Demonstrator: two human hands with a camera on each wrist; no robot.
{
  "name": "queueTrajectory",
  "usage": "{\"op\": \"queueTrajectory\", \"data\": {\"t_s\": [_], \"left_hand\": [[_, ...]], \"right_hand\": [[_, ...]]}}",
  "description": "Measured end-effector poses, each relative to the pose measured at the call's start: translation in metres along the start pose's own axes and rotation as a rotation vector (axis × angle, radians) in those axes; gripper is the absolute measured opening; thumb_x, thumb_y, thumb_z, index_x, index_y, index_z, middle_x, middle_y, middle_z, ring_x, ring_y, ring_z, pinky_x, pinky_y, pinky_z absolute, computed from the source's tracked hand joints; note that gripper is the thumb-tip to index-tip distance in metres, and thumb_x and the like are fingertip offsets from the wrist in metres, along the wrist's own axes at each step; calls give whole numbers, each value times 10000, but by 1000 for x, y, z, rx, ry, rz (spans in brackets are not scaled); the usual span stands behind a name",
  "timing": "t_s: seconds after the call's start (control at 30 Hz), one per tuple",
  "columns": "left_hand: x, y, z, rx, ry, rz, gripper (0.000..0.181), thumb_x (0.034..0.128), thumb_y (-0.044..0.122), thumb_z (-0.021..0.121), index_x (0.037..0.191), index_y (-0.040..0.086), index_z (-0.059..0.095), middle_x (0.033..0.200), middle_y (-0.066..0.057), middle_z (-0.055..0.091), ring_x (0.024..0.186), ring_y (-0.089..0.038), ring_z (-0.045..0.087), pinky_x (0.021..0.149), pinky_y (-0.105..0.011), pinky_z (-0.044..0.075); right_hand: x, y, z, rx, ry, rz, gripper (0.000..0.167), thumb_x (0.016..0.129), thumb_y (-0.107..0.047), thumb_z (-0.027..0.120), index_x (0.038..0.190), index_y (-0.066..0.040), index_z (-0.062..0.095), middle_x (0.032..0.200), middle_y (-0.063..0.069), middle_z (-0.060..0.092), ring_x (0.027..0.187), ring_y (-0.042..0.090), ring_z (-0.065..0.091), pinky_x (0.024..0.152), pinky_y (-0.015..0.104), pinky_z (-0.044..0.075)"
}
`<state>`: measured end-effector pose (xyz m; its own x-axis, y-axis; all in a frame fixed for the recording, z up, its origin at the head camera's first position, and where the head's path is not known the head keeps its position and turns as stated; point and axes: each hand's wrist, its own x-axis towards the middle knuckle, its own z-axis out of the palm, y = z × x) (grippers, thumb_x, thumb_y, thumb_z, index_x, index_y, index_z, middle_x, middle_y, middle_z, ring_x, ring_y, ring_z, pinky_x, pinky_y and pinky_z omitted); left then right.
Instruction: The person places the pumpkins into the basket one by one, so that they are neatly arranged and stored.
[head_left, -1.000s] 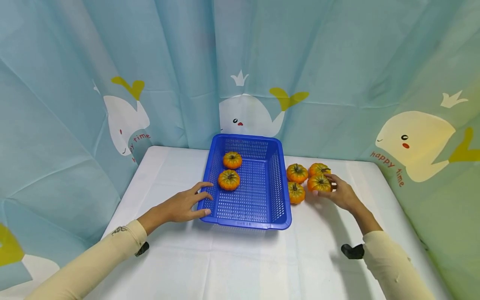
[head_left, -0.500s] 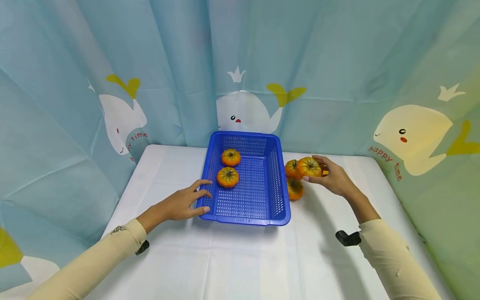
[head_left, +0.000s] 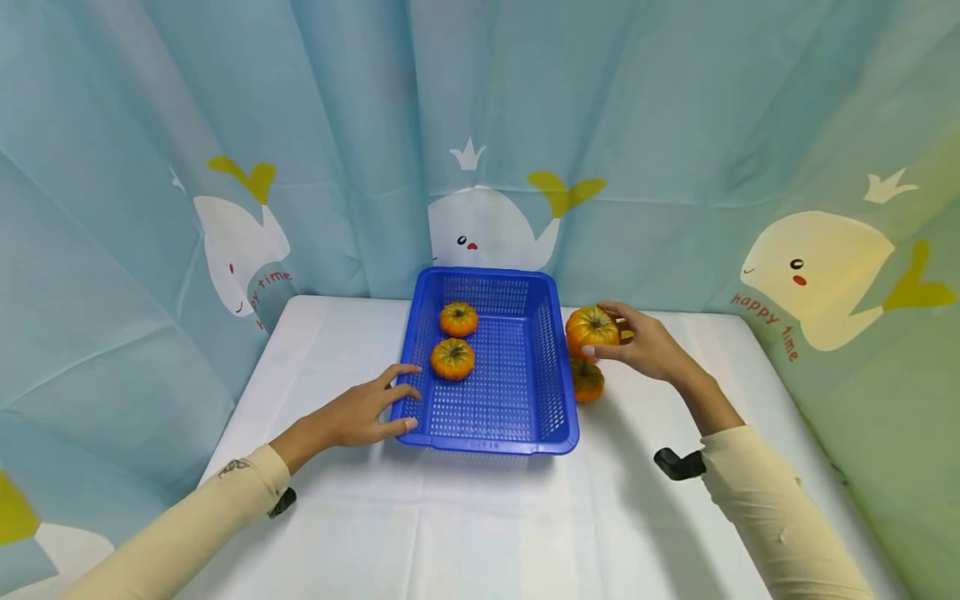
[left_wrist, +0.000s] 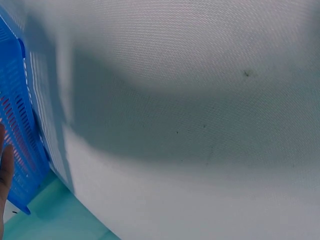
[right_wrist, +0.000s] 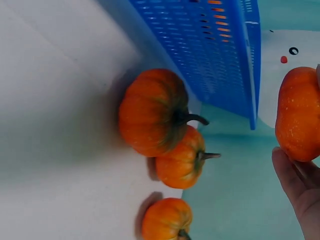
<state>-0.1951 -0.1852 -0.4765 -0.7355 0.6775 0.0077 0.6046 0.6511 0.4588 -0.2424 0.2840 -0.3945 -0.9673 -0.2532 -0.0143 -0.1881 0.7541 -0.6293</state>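
- The right hand (head_left: pixel 648 343) is pinching a fat round pumpkin (head_left: pixel 592 331), thumb on the near side and fingers on the far side.
- That pumpkin is showing bright orange sides — bumpy ones — and yellow-green lines on top.
- It is hanging above the white table (head_left: pixel 495 525), just beside the blue basket (head_left: pixel 491 444).
- The basket's right wall is standing between it and two pumpkins inside, a back one (head_left: pixel 459 319) and a front one (head_left: pixel 452 358).
- Three more are sitting on the table, a big-looking one (right_wrist: pixel 153 112), a middle one (right_wrist: pixel 180 157) and a lone one (right_wrist: pixel 167 219).
- The left hand (head_left: pixel 367 411) is resting on the basket's left edge — its fingers are spreading apart.
- A whale curtain (head_left: pixel 637 125) is hanging behind.
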Motion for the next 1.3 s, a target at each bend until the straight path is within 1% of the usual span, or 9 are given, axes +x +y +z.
{"op": "queueTrajectory", "data": {"t_s": [0.17, 0.27, 0.43, 0.63, 0.77, 0.9, 1.13, 1.2, 1.3], "left_hand": [[-1, 0, 0, -1, 13, 2, 466, 968, 542, 567, 1282, 201, 613, 1604, -26, 301, 1165, -289, 628, 947, -467, 557], [-1, -1, 1, -6, 12, -1, 477, 968, 546, 565, 1288, 195, 612, 1607, -24, 296, 1166, -294, 626, 948, -471, 556], [0, -3, 3, -7, 8, -4, 501, 967, 563, 556, 1301, 195, 609, 1612, -13, 287, 1181, -292, 618, 959, -473, 551], [1, -3, 4, -6, 15, 7, 497, 968, 556, 561, 1300, 189, 612, 1609, -9, 288, 1192, -294, 613, 962, -476, 548], [0, -3, 3, -6, 10, 4, 497, 968, 553, 563, 1302, 189, 609, 1611, -9, 286, 1189, -291, 615, 960, -472, 549], [1, -2, 2, -8, 4, 0, 495, 969, 551, 564, 1304, 190, 604, 1612, -11, 282, 1199, -301, 611, 964, -481, 547], [0, -2, 2, -11, 7, 1, 493, 968, 556, 562, 1301, 195, 607, 1613, -7, 283, 1202, -303, 610, 966, -482, 546], [0, -2, 2, -10, 8, 3, 491, 969, 555, 560, 1301, 197, 607, 1613, -5, 281, 1200, -302, 612, 964, -479, 547], [0, -2, 3, -8, 8, 3, 491, 970, 556, 557, 1301, 197, 607, 1614, 0, 280, 1199, -301, 614, 962, -476, 548]], "right_hand": [[6, -8, -1, -15, -2, -37, 807, 859, -416, 788, 1494, -74, 427, 1398, 254, 551, 1242, 473, 556, 943, 585, 527], [9, -12, -1, -6, -10, -62, 791, 859, -385, 795, 1489, -72, 434, 1370, 242, 571, 1213, 458, 575, 923, 564, 542], [13, -17, 0, 10, -38, -84, 805, 855, -371, 804, 1495, -60, 427, 1355, 222, 580, 1201, 435, 578, 930, 548, 539], [18, -22, 2, 8, -70, -57, 864, 838, -408, 815, 1514, -76, 392, 1404, 236, 533, 1271, 455, 528, 962, 569, 522], [22, -24, 5, 5, -74, -44, 872, 837, -415, 813, 1506, -56, 383, 1401, 240, 522, 1277, 444, 517, 961, 554, 529], [27, -25, 8, 12, -61, -51, 845, 837, -418, 812, 1487, -55, 412, 1385, 220, 542, 1257, 422, 533, 964, 545, 529], [38, -34, 14, 55, -84, -19, 877, 833, -477, 796, 1527, -123, 392, 1457, 175, 504, 1288, 407, 504, 954, 540, 537], [41, -37, 16, 71, -91, -13, 877, 833, -470, 799, 1528, -124, 390, 1476, 171, 489, 1298, 410, 493, 951, 535, 541], [46, -41, 20, 93, -97, -14, 877, 832, -452, 805, 1524, -105, 393, 1485, 173, 482, 1304, 411, 490, 983, 541, 522]]}}
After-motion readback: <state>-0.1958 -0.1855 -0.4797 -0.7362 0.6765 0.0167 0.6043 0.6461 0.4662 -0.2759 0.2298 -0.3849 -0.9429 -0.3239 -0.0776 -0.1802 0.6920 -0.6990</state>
